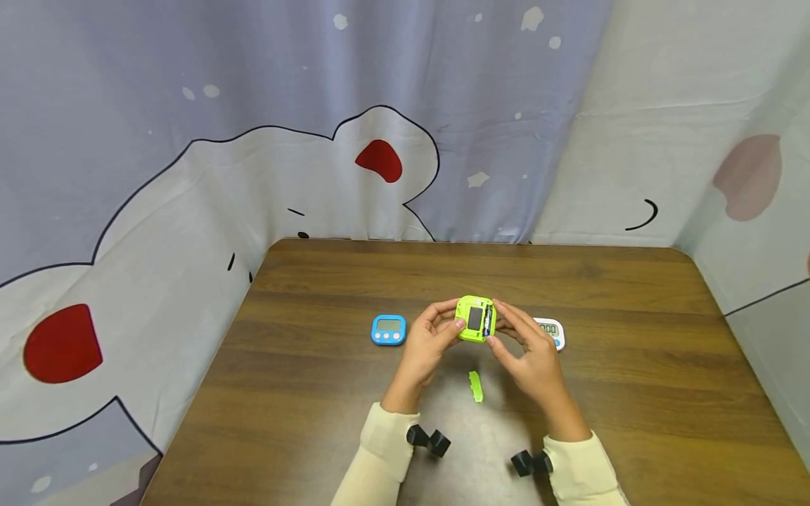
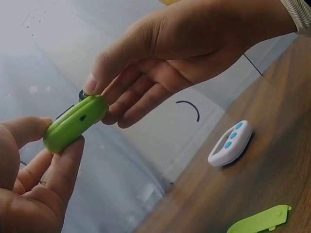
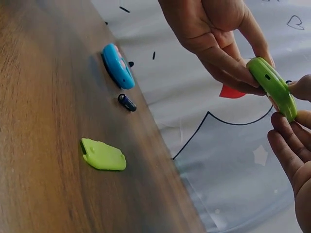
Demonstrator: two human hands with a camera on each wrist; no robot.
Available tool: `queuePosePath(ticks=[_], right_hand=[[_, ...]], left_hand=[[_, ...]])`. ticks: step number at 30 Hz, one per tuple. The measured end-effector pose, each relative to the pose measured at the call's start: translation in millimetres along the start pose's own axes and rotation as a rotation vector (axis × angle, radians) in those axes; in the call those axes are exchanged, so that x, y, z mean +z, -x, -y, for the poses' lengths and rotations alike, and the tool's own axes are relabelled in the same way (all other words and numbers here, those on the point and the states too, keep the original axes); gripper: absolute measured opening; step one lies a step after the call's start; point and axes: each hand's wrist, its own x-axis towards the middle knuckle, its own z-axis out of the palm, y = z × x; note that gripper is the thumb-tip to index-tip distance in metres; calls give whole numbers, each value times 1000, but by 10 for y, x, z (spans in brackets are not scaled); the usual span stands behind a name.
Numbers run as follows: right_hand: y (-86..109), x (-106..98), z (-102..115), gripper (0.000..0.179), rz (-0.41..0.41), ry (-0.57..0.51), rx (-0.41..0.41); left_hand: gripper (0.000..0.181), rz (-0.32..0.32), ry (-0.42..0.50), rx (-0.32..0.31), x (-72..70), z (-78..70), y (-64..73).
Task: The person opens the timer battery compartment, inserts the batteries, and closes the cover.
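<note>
While the brown wood-grained counter spreads before us with rounded far corners, a softly creased cloth curtain hangs beyond its far edge and along both sides, printed in lilac and white with pale flecks, black outlines and red patches. Held up above the counter we see a lime-green plastic timer, squarish with rounded corners, its back facing us to show a dark rectangular panel and, at right, an uncovered slot with a slim cylindrical battery. The fingers of our left hand pinch its left side, thumb on the back; those of our right hand grip its right edge. Nearer to us lies a long, thin green cover, matte and notched. At left we have a smooth blue timer, with a small dark loose cell near it; at right, a white timer sits partly behind the right hand. Cream sleeves reach both wrists.
</note>
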Motion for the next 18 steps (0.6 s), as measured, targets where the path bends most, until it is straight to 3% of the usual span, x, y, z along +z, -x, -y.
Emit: queuePosePath(ticks=[8,18], right_hand=[[9,15,16,54,4,-82,119],[12,62,56,51,-22,-61,202]], left_hand=[[41,1,7,0,14,11,-3],[41,-14,-2,-4,15,24,-9]])
